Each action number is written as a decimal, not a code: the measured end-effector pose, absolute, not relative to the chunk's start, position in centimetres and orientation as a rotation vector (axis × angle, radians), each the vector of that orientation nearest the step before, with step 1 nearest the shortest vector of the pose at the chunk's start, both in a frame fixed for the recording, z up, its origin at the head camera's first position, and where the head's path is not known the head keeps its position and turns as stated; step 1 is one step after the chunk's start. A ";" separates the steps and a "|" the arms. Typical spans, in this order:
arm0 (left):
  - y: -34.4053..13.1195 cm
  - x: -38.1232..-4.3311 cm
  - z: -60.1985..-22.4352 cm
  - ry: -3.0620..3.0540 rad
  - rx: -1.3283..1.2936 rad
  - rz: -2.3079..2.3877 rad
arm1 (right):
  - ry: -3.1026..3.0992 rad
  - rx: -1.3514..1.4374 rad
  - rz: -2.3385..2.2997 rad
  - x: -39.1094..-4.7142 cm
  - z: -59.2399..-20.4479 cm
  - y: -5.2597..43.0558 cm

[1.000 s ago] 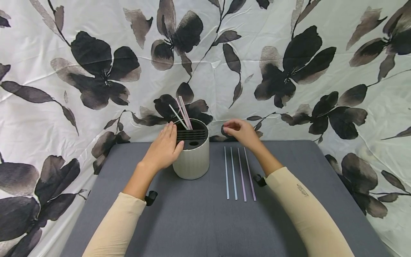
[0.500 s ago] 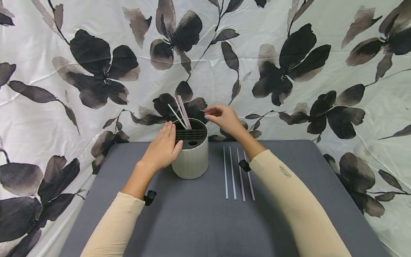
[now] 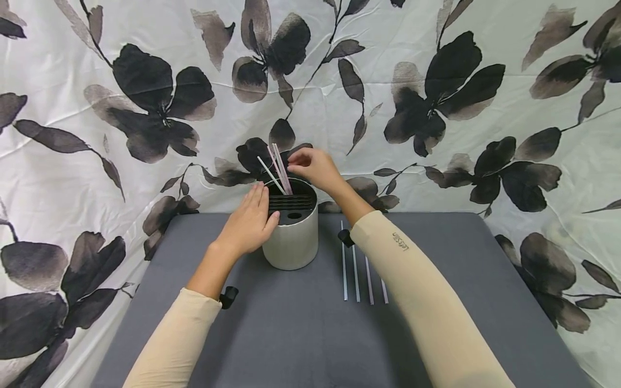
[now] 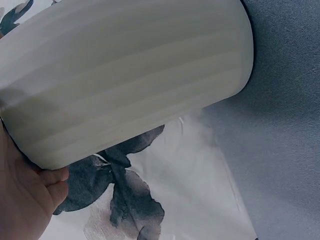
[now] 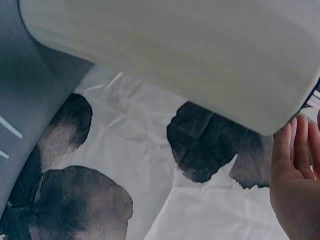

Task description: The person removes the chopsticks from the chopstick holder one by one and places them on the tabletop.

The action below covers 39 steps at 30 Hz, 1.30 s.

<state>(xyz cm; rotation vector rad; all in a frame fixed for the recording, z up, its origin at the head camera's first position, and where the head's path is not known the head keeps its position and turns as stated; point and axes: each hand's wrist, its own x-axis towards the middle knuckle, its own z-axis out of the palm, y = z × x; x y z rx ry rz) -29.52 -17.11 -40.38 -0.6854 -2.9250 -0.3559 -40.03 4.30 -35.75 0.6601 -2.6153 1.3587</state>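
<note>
Just beside the sticks (image 3: 284, 172) in the holder (image 3: 291, 245), right hand (image 3: 314, 168) curls; I can't tell what it pinches; sideways drift could knock them; left hand (image 3: 245, 223), fingers together, touches holder.

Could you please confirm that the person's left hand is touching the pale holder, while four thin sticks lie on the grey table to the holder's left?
Not quite: the head view shows the four thin sticks on the grey table to the right of the pale holder, which the left hand is indeed touching.
</note>
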 end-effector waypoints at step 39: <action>-16.8 -29.1 -40.6 -2.927 -0.666 -0.353 | -2.376 0.650 1.667 -38.1 -32.9 5.8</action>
